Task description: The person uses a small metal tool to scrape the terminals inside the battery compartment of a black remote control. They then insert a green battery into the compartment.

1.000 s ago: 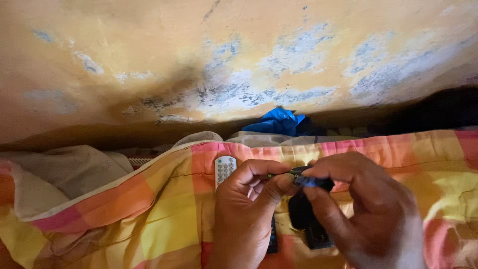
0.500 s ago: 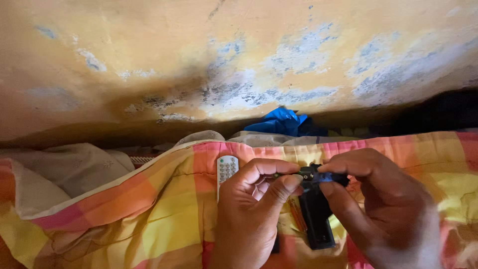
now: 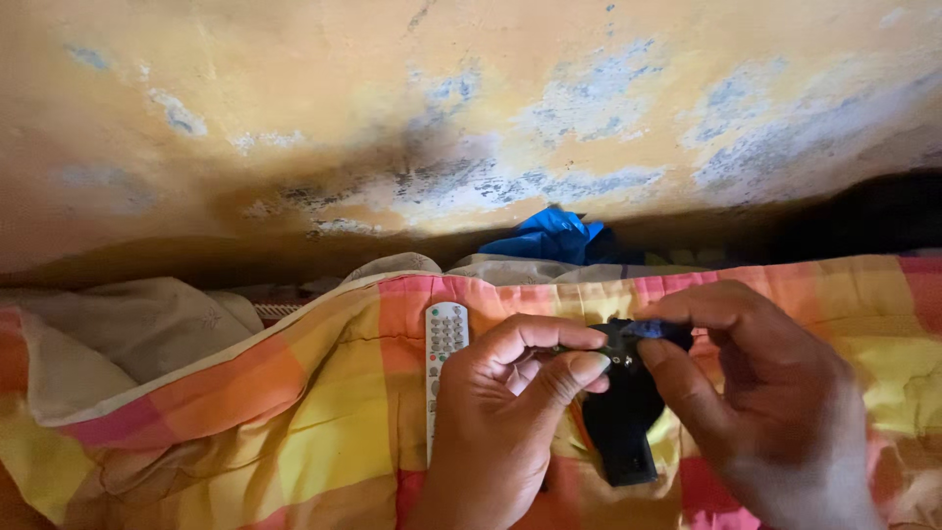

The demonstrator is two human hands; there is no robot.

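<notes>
Left hand (image 3: 510, 432): bare, no ring, no watch, nails short, thumbnail pale. Right hand (image 3: 756, 402): bare, no ring, wrist uncovered, no sleeve showing.

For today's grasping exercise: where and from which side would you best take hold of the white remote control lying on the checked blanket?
Probably the upper half of the white remote control, pinched across its narrow long sides from above. It lies flat and lengthwise on the checked blanket, so both edges are exposed there, while the left hand covers its lower end. The right hand is on a small black object.
</notes>
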